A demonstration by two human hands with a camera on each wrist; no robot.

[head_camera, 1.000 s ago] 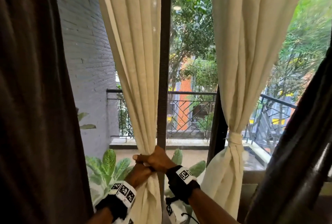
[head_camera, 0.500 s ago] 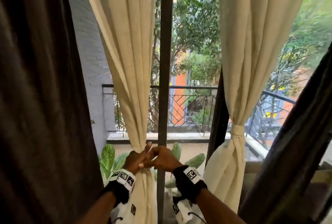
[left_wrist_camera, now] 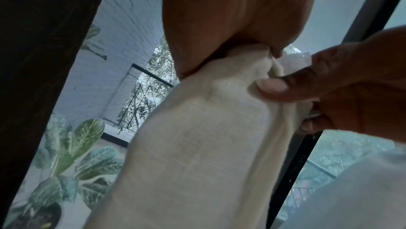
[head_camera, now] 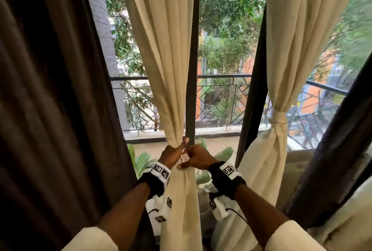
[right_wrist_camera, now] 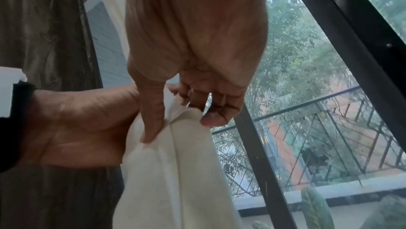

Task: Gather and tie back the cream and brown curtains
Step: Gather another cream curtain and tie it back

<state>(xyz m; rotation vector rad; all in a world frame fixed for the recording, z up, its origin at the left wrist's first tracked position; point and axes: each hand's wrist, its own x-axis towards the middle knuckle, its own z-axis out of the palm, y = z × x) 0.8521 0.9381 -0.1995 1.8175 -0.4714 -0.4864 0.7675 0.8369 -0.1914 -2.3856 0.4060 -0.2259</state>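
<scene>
The left cream curtain (head_camera: 161, 59) is bunched to a narrow waist in front of the dark window post. My left hand (head_camera: 182, 145) grips that waist from the left, forefinger lying up along the cloth. My right hand (head_camera: 186, 160) meets it from the right and pinches a fold of the cream cloth (right_wrist_camera: 184, 116) between thumb (right_wrist_camera: 151, 128) and fingertips. In the left wrist view the right hand's thumb (left_wrist_camera: 272, 86) presses into the bundle (left_wrist_camera: 197, 145). The right cream curtain (head_camera: 278, 117) hangs tied with a cream band. Brown curtains hang loose at far left (head_camera: 50, 110) and far right (head_camera: 342, 130).
A dark window post (head_camera: 191, 69) stands just behind the gathered curtain, a second frame (head_camera: 253, 90) right of it. Leafy potted plants (head_camera: 141, 162) sit on the balcony below, with a black railing (head_camera: 221, 76) and a grey brick wall (head_camera: 102, 29) outside.
The right hand has slid off the front of the bundle to its right side and now pinches a fold. The left forefinger has straightened upward. The view has shifted closer.
</scene>
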